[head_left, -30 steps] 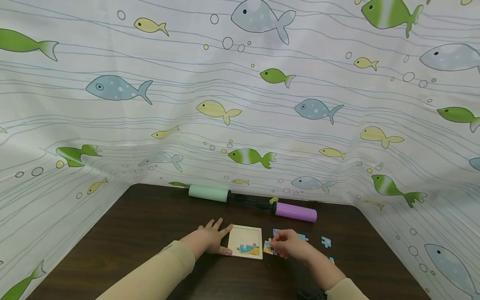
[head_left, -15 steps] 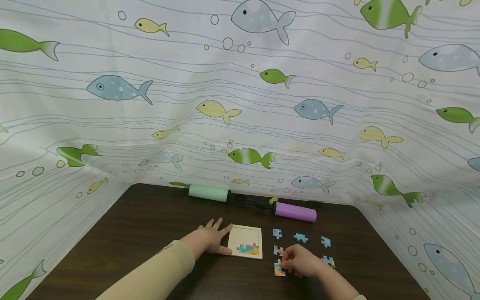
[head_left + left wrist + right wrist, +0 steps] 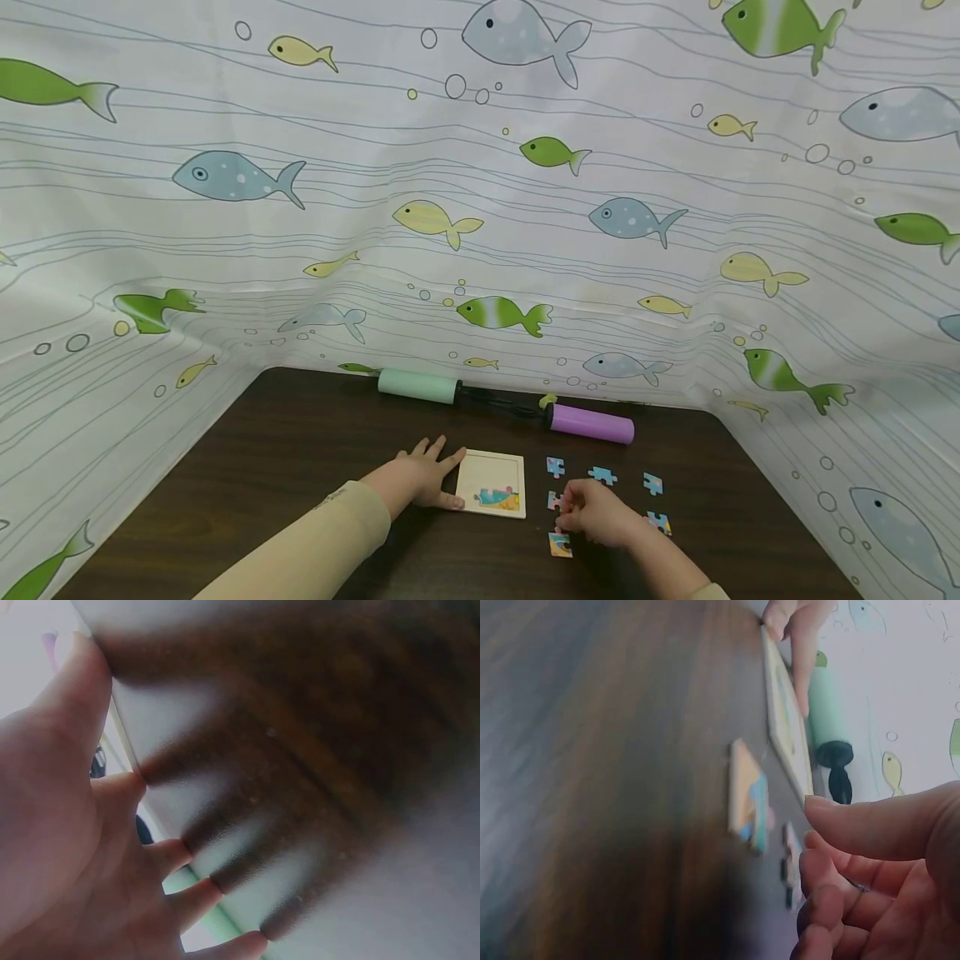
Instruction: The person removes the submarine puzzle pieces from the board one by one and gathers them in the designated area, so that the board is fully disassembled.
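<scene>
Resting flat on the dark counter (image 3: 300, 450), the left hand (image 3: 423, 479) has its fingers straight and spread, touching the 9 o'clock edge of the puzzle tray (image 3: 491, 483). Right hand (image 3: 596, 512), at the tray's 4 o'clock, has curled fingers over a puzzle piece (image 3: 553, 500); an actual pinch cannot be told. Another loose piece (image 3: 559, 544) lies at its 7 o'clock.
</scene>
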A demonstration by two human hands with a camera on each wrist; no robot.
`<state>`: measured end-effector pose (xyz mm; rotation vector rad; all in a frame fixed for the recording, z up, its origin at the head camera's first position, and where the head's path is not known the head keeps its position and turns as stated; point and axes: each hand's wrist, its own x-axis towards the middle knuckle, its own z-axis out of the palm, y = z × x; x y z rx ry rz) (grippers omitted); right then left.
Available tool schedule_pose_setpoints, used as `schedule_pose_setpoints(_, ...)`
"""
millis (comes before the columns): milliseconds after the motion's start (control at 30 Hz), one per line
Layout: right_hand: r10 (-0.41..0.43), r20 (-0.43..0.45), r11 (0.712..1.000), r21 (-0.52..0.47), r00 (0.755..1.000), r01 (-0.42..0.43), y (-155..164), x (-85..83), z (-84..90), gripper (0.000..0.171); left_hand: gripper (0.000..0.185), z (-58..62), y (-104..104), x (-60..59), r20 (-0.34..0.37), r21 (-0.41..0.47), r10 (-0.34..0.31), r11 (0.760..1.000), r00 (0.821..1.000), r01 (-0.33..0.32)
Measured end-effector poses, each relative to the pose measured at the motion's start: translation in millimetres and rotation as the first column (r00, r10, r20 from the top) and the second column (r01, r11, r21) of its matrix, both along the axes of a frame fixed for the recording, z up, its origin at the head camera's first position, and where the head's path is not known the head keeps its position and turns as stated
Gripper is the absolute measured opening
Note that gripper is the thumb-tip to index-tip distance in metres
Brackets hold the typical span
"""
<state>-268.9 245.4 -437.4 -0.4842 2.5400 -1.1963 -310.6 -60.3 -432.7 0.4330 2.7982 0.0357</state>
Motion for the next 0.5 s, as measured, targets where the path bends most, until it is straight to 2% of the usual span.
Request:
schedule_pose_setpoints(167, 0.042, -0.045, 0.999, -0.016, 0.998, -0.043, -19, -7.5, 1.0, 0.014, 0.09, -5.8, 2, -3.8, 0.01, -0.008, 0.012, 1.0, 1.0, -0.011)
schedule_pose_setpoints(500, 0.086, -0.104, 0.996, -0.028, 0.991, -0.089, -62, -16.3, 2.7, 0.01, 0.089, -1.4, 1, -1.0, 0.011, -0.002, 0.001, 1.0, 1.0, -0.001)
